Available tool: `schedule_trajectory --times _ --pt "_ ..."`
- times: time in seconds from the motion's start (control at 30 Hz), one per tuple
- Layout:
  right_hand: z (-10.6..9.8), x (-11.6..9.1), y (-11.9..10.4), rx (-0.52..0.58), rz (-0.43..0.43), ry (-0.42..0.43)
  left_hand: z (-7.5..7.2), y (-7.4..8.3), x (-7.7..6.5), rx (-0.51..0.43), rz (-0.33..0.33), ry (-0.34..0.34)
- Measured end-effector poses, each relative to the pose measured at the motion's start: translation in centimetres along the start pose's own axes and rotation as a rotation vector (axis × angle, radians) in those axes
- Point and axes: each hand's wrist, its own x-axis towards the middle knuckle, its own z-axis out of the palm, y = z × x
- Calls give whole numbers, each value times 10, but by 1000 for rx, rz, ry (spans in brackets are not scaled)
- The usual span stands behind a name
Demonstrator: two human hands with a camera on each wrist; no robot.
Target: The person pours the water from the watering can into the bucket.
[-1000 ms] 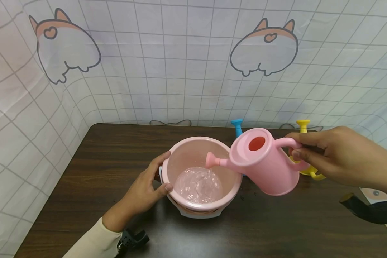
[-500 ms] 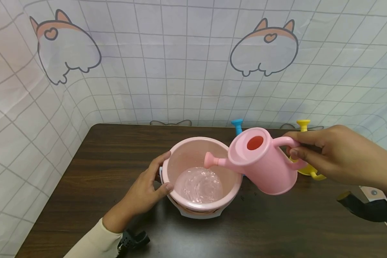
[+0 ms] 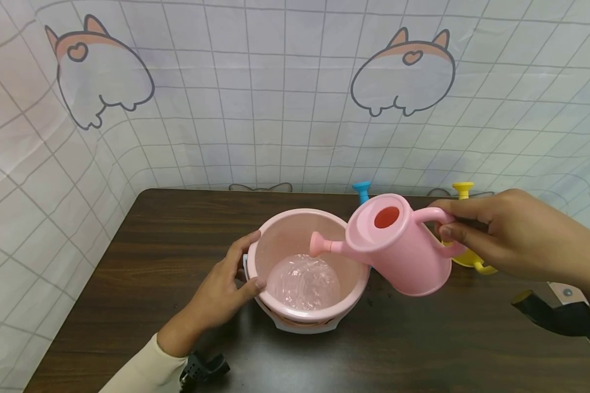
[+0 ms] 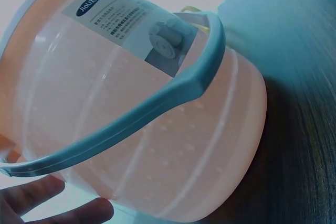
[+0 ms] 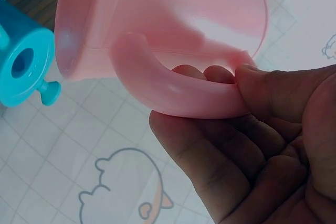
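A pink bucket [image 3: 260,300] with water [image 3: 302,281] in its bottom stands on the dark wooden table. My left hand [image 3: 221,292] grips its left rim, thumb on the near side and fingers round the outside. In the left wrist view the bucket's blue-grey handle [image 4: 157,103] hangs down across a printed label [image 4: 131,27]. My right hand [image 3: 501,232] holds a pink watering can [image 3: 408,251] by its handle [image 5: 178,95], fingers curled through the loop. The can tilts left, and its spout head [image 3: 319,244] is over the bucket's opening. Ripples show on the water.
Behind the pink can, a blue watering can [image 3: 361,191] is mostly hidden. A yellow watering can [image 3: 463,191] stands farther right, partly behind the right hand. A patterned grid curtain [image 3: 255,98] hangs behind the table [image 3: 177,218].
The pink watering can and my right hand have shifted slightly left, taking the spout a little farther over the bucket. Ripples on the water have changed. My left hand stays on the rim.
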Motion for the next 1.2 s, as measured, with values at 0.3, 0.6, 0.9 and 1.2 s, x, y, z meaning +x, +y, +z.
schedule_trajectory --times 0.3,0.6,0.9,1.2 --pt "1 5 0 -26 -83 20 0 1 0 -17 -12 1" --pt "1 7 1 -14 -96 20 0 2 0 -23 -28 -3" --pt "2 9 3 -14 -141 35 1 1 0 -25 -30 0" --pt "3 10 1 -19 -136 38 2 0 0 -20 -29 6"
